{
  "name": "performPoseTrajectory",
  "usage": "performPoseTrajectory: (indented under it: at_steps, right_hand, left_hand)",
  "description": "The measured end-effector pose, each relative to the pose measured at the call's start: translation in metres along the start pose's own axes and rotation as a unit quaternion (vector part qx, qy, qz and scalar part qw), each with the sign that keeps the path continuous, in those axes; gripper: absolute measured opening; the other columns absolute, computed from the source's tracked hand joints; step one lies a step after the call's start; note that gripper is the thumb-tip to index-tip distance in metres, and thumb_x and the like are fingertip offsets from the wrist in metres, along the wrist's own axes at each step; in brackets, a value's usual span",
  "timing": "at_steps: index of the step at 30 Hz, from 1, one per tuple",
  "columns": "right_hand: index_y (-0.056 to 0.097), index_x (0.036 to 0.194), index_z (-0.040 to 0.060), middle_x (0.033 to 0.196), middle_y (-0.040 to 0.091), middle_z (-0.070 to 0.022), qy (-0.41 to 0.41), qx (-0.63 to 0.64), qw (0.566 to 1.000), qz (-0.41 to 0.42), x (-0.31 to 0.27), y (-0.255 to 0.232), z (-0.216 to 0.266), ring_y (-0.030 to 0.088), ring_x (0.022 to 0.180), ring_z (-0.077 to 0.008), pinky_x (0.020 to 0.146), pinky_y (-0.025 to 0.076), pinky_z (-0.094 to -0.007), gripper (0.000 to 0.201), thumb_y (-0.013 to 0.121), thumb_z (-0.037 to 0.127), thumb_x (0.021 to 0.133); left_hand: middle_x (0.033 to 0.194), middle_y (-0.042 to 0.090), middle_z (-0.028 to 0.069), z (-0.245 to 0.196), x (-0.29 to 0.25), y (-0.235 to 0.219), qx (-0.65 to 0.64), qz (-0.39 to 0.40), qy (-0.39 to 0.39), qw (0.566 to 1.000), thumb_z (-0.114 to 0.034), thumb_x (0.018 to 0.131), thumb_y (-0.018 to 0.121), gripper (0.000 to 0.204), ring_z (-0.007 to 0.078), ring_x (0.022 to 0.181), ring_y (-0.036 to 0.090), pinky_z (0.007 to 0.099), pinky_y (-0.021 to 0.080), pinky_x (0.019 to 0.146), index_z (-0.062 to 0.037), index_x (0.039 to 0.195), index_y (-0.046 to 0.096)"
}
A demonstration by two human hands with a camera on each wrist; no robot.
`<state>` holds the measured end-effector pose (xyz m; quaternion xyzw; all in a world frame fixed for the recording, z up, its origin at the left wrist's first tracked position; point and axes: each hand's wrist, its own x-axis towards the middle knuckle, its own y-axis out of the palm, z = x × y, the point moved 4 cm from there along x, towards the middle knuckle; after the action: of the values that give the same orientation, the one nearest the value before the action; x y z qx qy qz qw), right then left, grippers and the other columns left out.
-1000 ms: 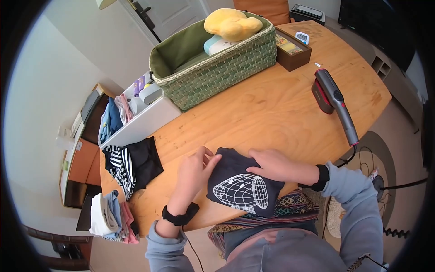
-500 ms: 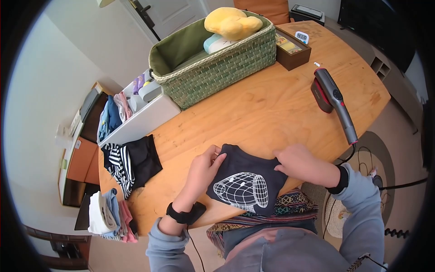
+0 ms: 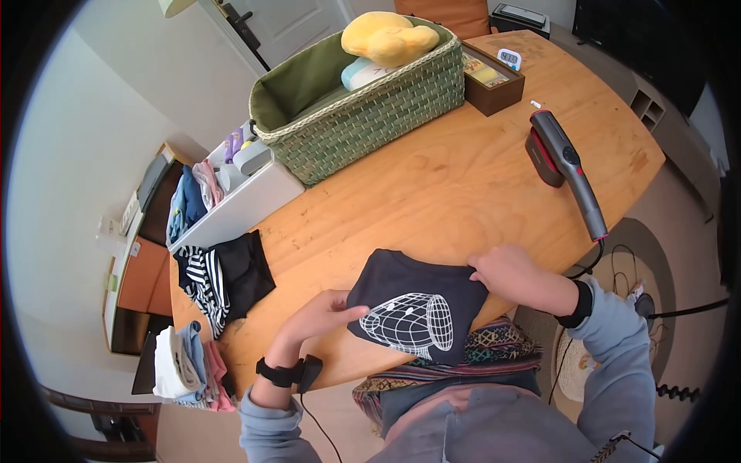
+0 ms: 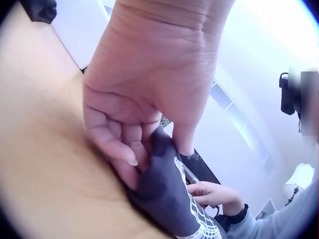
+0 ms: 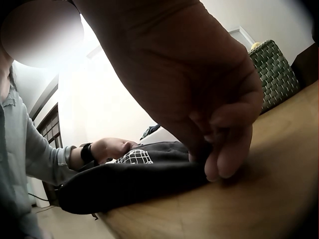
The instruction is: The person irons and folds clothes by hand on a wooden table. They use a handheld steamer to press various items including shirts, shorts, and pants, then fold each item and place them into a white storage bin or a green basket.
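Observation:
A dark navy shirt with a white wire-grid print lies at the near edge of the table, its lower part overlapping the person's lap in the head view. At its left edge is my left hand, thumb over the cloth and fingers curled around the edge from beneath; the left wrist view shows the fabric between thumb and fingers. My right hand pinches the upper right corner. From the right wrist, the fingertips are down at the tabletop beside the dark cloth.
Left of the shirt lie striped and black folded clothes and a folded pile. Behind stand a white bin, a green woven basket with plush toys, and a brown box. A corded handheld steamer lies at right.
My right hand has moved right to the shirt's corner, spreading its top edge. The left hand has gone from the upper left corner down to the left side.

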<state>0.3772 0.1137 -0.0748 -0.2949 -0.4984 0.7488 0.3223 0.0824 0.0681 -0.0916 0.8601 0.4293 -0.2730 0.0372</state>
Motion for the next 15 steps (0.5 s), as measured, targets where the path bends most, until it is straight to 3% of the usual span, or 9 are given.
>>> performPoseTrajectory:
  at_steps: [1, 3, 7, 9, 12, 15]
  right_hand:
    - [0.063, 0.078, 0.0035, 0.07, 0.064, -0.0174, -0.001, 0.001, 1.0, -0.001, 0.0, 0.003, -0.002, 0.064, 0.069, -0.0332, 0.059, 0.05, -0.0419, 0.013, 0.063, 0.016, 0.08]
    - [0.061, 0.078, 0.0044, 0.061, 0.061, -0.0171, -0.033, -0.003, 0.999, -0.037, 0.001, 0.008, -0.005, 0.063, 0.061, -0.034, 0.053, 0.048, -0.0421, 0.018, 0.064, 0.022, 0.082]
    - [0.061, 0.076, 0.0041, 0.061, 0.061, -0.0173, -0.039, -0.007, 0.998, -0.043, 0.001, 0.007, -0.003, 0.063, 0.061, -0.034, 0.053, 0.048, -0.042, 0.018, 0.063, 0.021, 0.082]
    - [0.061, 0.076, 0.004, 0.062, 0.061, -0.0172, -0.032, -0.008, 0.999, -0.039, 0.001, 0.008, -0.003, 0.063, 0.062, -0.0339, 0.054, 0.048, -0.0418, 0.018, 0.063, 0.021, 0.082]
    - [0.061, 0.077, 0.0041, 0.062, 0.061, -0.0173, -0.027, -0.005, 0.999, -0.04, 0.001, 0.009, -0.004, 0.063, 0.062, -0.0339, 0.054, 0.048, -0.0417, 0.018, 0.063, 0.021, 0.082]
    - [0.061, 0.078, 0.0042, 0.062, 0.061, -0.0173, -0.02, -0.009, 0.999, -0.036, 0.0, 0.008, -0.004, 0.063, 0.062, -0.0341, 0.054, 0.048, -0.0416, 0.018, 0.063, 0.022, 0.082]
  left_hand:
    - [0.097, 0.065, 0.0021, 0.002, -0.005, 0.003, 0.001, -0.001, -0.001, 1.0, -0.025, 0.092, 0.057, 0.037, 0.0096, 0.087, 0.058, 0.0247, 0.045, 0.079, 0.0009, 0.118, 0.056]
    - [0.108, 0.063, 0.0013, -0.008, -0.015, 0.009, -0.128, -0.019, 0.07, 0.989, -0.021, 0.094, 0.055, 0.033, 0.0093, 0.097, 0.056, 0.0266, 0.043, 0.088, 0.0014, 0.118, 0.056]
    - [0.118, 0.058, 0.0033, 0.005, -0.024, 0.012, -0.164, -0.02, 0.071, 0.984, -0.017, 0.092, 0.057, 0.035, 0.0107, 0.107, 0.052, 0.0277, 0.039, 0.096, 0.001, 0.122, 0.053]
    - [0.12, 0.057, 0.0033, 0.006, -0.028, 0.012, -0.168, -0.035, 0.132, 0.976, -0.017, 0.092, 0.057, 0.036, 0.0109, 0.11, 0.051, 0.0279, 0.037, 0.097, 0.0, 0.124, 0.052]
    - [0.114, 0.058, 0.0014, 0.007, -0.032, 0.012, -0.188, -0.057, 0.189, 0.962, -0.018, 0.091, 0.058, 0.029, 0.0093, 0.107, 0.05, 0.0271, 0.038, 0.094, -0.001, 0.114, 0.055]
    - [0.102, 0.058, -0.0018, 0.004, -0.029, 0.011, -0.191, -0.078, 0.168, 0.964, -0.019, 0.092, 0.058, 0.02, 0.0076, 0.097, 0.051, 0.0257, 0.04, 0.085, -0.0024, 0.101, 0.055]
